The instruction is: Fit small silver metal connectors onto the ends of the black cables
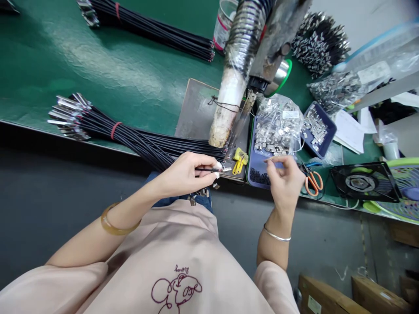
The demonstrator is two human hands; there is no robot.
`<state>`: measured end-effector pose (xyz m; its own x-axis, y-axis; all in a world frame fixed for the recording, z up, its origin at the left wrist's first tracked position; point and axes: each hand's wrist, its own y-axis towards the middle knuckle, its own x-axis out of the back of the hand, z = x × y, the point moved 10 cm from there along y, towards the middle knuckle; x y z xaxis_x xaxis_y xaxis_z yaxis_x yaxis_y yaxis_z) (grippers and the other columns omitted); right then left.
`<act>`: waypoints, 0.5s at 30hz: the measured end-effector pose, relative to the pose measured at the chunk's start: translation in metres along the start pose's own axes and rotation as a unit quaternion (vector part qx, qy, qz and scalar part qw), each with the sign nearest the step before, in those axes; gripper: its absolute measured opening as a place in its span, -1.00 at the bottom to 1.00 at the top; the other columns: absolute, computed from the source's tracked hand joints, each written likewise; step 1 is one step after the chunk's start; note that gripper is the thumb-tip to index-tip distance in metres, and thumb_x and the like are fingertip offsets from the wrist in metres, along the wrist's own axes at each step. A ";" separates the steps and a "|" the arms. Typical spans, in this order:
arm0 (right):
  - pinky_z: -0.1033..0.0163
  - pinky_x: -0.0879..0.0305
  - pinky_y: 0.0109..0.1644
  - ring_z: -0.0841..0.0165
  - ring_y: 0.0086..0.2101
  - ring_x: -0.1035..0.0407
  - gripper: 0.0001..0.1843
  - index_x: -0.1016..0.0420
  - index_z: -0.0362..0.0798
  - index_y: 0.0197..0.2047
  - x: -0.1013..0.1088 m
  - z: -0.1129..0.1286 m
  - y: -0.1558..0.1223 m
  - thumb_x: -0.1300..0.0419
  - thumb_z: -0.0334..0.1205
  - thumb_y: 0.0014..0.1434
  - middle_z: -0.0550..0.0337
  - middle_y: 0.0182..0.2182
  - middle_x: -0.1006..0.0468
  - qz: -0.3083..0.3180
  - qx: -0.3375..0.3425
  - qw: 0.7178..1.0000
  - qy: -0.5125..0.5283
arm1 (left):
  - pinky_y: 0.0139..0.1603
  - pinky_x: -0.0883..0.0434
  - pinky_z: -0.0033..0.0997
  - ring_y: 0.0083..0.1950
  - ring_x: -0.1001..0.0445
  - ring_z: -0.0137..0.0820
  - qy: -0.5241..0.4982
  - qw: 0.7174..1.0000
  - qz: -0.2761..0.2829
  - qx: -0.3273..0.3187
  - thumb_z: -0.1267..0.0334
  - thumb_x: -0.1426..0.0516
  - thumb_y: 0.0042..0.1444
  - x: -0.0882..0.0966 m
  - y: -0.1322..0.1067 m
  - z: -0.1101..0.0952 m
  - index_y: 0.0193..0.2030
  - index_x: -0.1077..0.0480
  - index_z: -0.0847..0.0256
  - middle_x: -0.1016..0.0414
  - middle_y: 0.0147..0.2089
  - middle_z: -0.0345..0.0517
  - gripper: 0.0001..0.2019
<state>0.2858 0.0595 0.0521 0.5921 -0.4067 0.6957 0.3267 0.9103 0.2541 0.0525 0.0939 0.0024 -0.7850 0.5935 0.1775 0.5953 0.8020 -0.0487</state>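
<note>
My left hand (186,174) is closed on a thin black cable (209,170) whose metal end (226,169) points right, near the front edge of the bench. Just behind it lies a bundle of black cables (131,137) tied with a red band, metal ends fanned out to the left. My right hand (284,181) is pinched on a small metal clip (269,160) over a blue tray (257,168). A clear bag of metal clips (278,124) rests on that tray. A foil-wrapped machine head (242,52) hangs over a grey plate (196,109).
A yellow clip (240,159) lies on the plate's corner. Orange-handled scissors (312,179) and a black fan (363,182) sit to the right. A second blue tray of clips (317,128), more cable bundles (153,28) and a jar (224,22) stand on the green mat (98,65).
</note>
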 end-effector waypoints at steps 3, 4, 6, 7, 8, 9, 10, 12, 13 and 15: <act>0.34 -0.08 -0.53 0.48 -0.55 -0.30 -0.88 -0.44 -0.02 -0.35 0.018 0.017 -0.022 -0.29 -0.20 0.16 0.23 -0.40 -0.54 -0.096 0.000 0.988 0.118 | -0.46 -0.25 -0.63 -0.47 -0.26 -0.56 0.019 1.000 -0.022 -0.009 0.36 -0.14 0.08 0.002 0.000 -0.003 -0.31 -0.52 0.35 -0.39 -0.49 -0.21 -0.87; 0.35 -0.12 -0.53 0.47 -0.51 -0.35 -0.88 -0.45 -0.01 -0.35 0.015 0.024 -0.028 -0.31 -0.21 0.15 0.22 -0.39 -0.55 -0.089 0.002 0.986 0.141 | -0.48 -0.21 -0.63 -0.48 -0.22 -0.57 0.025 0.999 -0.031 -0.012 0.37 -0.14 0.07 0.003 0.000 -0.004 -0.33 -0.50 0.35 -0.34 -0.52 -0.24 -0.89; 0.35 -0.11 -0.55 0.46 -0.49 -0.36 -0.90 -0.50 0.00 -0.34 -0.004 0.039 -0.040 -0.34 -0.21 0.14 0.21 -0.37 -0.56 -0.032 0.010 0.986 0.163 | -0.51 -0.13 -0.62 -0.51 -0.15 -0.59 0.025 0.998 -0.049 -0.017 0.40 -0.14 0.06 0.006 0.000 -0.006 -0.38 -0.44 0.34 -0.26 -0.55 -0.28 -0.93; 0.34 -0.11 -0.56 0.47 -0.51 -0.35 -0.92 -0.53 0.01 -0.33 -0.015 0.046 -0.045 -0.34 -0.22 0.16 0.21 -0.36 -0.57 -0.001 0.017 0.987 0.163 | -0.52 -0.10 -0.62 -0.52 -0.12 -0.60 0.021 0.998 -0.056 -0.018 0.41 -0.13 0.05 0.007 0.000 -0.007 -0.41 -0.42 0.34 -0.24 -0.56 -0.29 -0.94; 0.33 -0.14 -0.55 0.48 -0.52 -0.33 -0.95 -0.56 0.02 -0.31 -0.025 0.052 -0.049 -0.33 -0.22 0.18 0.21 -0.35 -0.57 0.021 0.029 0.987 0.157 | -0.52 -0.08 -0.61 -0.52 -0.10 -0.60 0.016 0.998 -0.061 -0.020 0.41 -0.13 0.05 0.007 0.000 -0.007 -0.43 -0.40 0.33 -0.22 -0.57 -0.30 -0.93; 0.32 -0.19 -0.52 0.48 -0.52 -0.33 -0.97 -0.58 0.03 -0.28 -0.033 0.058 -0.053 -0.31 -0.23 0.21 0.21 -0.34 -0.58 0.031 0.045 0.988 0.146 | -0.52 -0.07 -0.60 -0.53 -0.09 -0.60 0.011 0.998 -0.066 -0.023 0.42 -0.13 0.05 0.008 0.000 -0.007 -0.45 -0.38 0.32 -0.20 -0.57 -0.31 -0.93; 0.31 -0.25 -0.47 0.48 -0.51 -0.35 -0.97 -0.59 0.04 -0.26 -0.041 0.063 -0.056 -0.29 -0.25 0.24 0.22 -0.34 -0.59 0.034 0.064 0.989 0.131 | -0.53 -0.06 -0.60 -0.53 -0.08 -0.61 0.007 0.997 -0.069 -0.027 0.42 -0.12 0.04 0.008 0.000 -0.008 -0.46 -0.37 0.32 -0.19 -0.57 -0.31 -0.92; 0.28 -0.37 -0.34 0.46 -0.46 -0.41 -0.95 -0.59 0.04 -0.23 -0.052 0.071 -0.060 -0.27 -0.28 0.26 0.24 -0.36 -0.61 0.026 0.108 0.989 0.098 | -0.53 -0.05 -0.59 -0.53 -0.07 -0.61 0.004 0.997 -0.074 -0.033 0.43 -0.12 0.04 0.008 0.000 -0.007 -0.47 -0.35 0.31 -0.16 -0.58 -0.33 -0.91; 0.27 -0.40 -0.28 0.44 -0.42 -0.45 -0.95 -0.58 0.03 -0.23 -0.056 0.075 -0.061 -0.27 -0.29 0.26 0.24 -0.36 -0.62 0.020 0.129 0.988 0.085 | -0.53 -0.04 -0.59 -0.53 -0.06 -0.61 0.007 0.996 -0.075 -0.037 0.44 -0.12 0.04 0.007 0.000 -0.007 -0.47 -0.35 0.31 -0.15 -0.59 -0.34 -0.91; 0.28 -0.42 -0.21 0.42 -0.35 -0.50 -0.96 -0.57 0.01 -0.24 -0.060 0.080 -0.062 -0.28 -0.31 0.25 0.24 -0.36 -0.63 0.005 0.162 0.984 0.068 | -0.53 -0.03 -0.60 -0.53 -0.04 -0.62 0.025 0.996 -0.076 -0.050 0.45 -0.12 0.04 0.007 0.000 -0.008 -0.47 -0.34 0.31 -0.12 -0.59 -0.36 -0.91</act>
<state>0.1710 0.0336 0.0487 0.6940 -0.3840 0.6090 0.0814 0.8823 0.4636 0.0484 0.0970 0.0118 -0.8597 0.4587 0.2249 0.4854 0.8706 0.0797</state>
